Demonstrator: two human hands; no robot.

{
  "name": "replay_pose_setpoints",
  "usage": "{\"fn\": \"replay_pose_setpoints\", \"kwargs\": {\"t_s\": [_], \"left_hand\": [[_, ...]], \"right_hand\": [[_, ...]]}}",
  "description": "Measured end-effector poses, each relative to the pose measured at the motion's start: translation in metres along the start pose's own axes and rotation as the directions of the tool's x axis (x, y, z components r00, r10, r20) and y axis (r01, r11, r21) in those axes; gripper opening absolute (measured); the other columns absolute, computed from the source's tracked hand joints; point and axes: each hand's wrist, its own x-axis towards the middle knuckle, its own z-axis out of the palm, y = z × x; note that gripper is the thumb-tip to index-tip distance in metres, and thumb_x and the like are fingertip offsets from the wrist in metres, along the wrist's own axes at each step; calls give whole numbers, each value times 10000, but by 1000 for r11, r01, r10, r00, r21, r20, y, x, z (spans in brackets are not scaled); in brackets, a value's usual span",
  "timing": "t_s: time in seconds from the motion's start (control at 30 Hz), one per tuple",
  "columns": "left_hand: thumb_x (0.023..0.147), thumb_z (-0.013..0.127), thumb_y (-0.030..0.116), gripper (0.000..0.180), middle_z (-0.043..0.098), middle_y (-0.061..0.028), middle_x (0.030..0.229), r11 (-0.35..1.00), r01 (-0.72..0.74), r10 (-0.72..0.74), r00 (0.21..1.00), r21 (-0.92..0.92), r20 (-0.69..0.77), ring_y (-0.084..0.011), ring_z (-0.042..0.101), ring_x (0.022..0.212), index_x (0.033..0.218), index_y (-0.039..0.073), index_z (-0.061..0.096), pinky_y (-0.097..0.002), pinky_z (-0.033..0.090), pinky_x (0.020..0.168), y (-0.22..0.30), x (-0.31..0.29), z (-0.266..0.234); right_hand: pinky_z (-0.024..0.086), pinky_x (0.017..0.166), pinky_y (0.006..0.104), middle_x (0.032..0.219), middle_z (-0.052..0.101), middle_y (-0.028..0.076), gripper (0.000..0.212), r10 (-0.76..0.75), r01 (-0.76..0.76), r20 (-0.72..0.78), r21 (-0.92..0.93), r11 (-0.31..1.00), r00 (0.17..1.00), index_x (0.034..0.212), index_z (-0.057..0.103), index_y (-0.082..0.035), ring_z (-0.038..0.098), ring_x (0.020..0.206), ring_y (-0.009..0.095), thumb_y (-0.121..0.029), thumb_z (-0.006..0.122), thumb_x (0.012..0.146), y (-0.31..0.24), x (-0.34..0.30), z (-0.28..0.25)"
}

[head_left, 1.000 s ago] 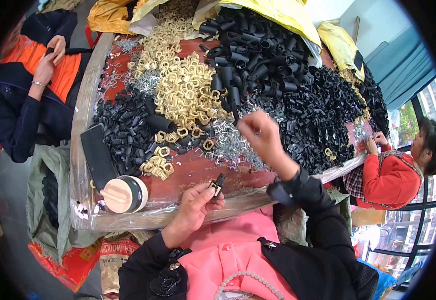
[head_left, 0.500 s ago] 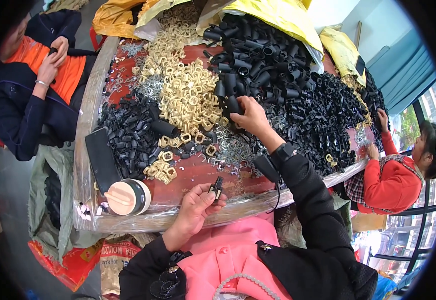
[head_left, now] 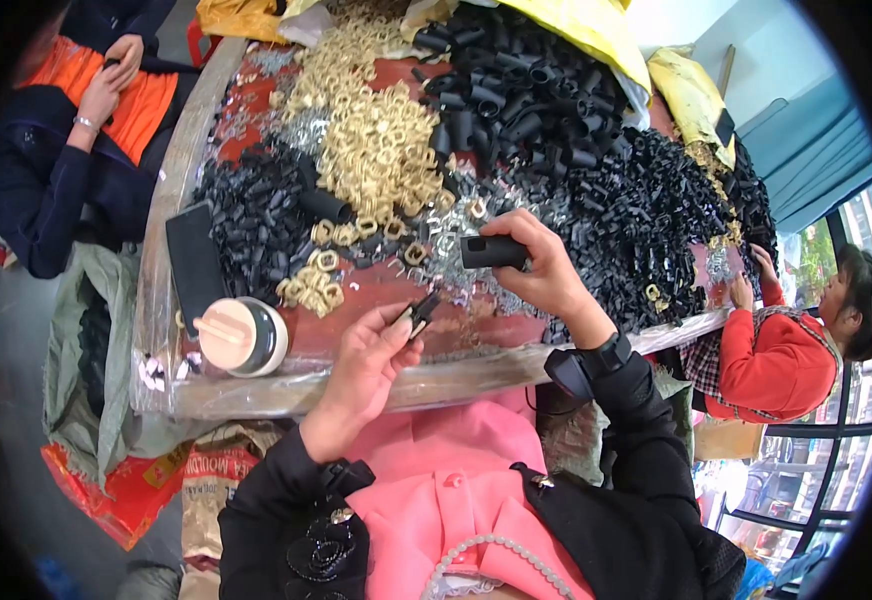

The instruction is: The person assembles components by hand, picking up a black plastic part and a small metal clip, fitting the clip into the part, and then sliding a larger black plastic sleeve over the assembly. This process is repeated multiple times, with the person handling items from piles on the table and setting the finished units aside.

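Observation:
My left hand pinches a small dark clip-like part with a pale piece on it, tilted up to the right, over the table's near side. To the right and a little farther off, my right hand grips a short black plastic sleeve with a small cut-out in its wall. The sleeve lies sideways in the fingers, apart from the dark part. Beneath and beyond the sleeve spread loose silver metal clips. Beige ring-shaped pieces are heaped farther back.
More black sleeves are piled at the far side, small black parts at right and left. A lidded cup and a dark flat slab stand near the left edge. One person sits left; another, in red, works at right.
My right hand has drawn back from the far pile toward me, bringing a black sleeve along. My left hand has risen slightly, tilting the small part rightward. The whole view has shifted a little.

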Motion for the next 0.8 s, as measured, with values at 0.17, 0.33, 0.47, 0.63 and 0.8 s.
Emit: {"fn": "replay_pose_setpoints", "kwargs": {"t_s": [0.17,0.33,0.47,0.63,0.8], "left_hand": [[807,562,117,265,555,-38,780,1000,1,-2,1000,-17,-7,-75,503,611,1028,-15,498,-177,420,541,3,3,4],[800,573,121,258,556,-33,737,997,64,-65,998,42,24,-69,485,567,1008,-19,514,-175,405,515,1,6,-1],[812,551,120,249,560,-36,804,989,74,-81,995,128,57,-76,512,634,1017,-18,514,-174,412,510,0,6,-7],[797,578,133,249,574,-39,762,973,59,-63,998,224,7,-72,533,627,993,-15,537,-177,436,520,1,4,1],[780,605,128,256,586,-45,733,917,-14,10,1000,399,12,-58,537,608,976,-29,557,-183,453,526,-2,1,7]], "right_hand": [[412,671,272,846,509,87,399,-128,125,41,75,989,991,903,541,-32,523,774,224,62,542,515,-24,-16,14],[425,643,282,859,506,86,416,-165,159,65,87,983,984,906,545,-38,529,762,228,75,547,505,-28,-23,27],[435,619,293,870,498,87,435,-224,222,70,38,974,972,922,541,-44,530,753,235,80,552,506,-27,-28,31],[444,600,307,877,485,99,451,-311,319,85,-98,943,947,941,529,-47,529,737,251,83,551,510,-28,-39,32],[443,607,305,892,476,117,447,-311,313,29,-128,941,950,943,517,-30,519,746,253,97,529,514,-31,-51,37]]}}
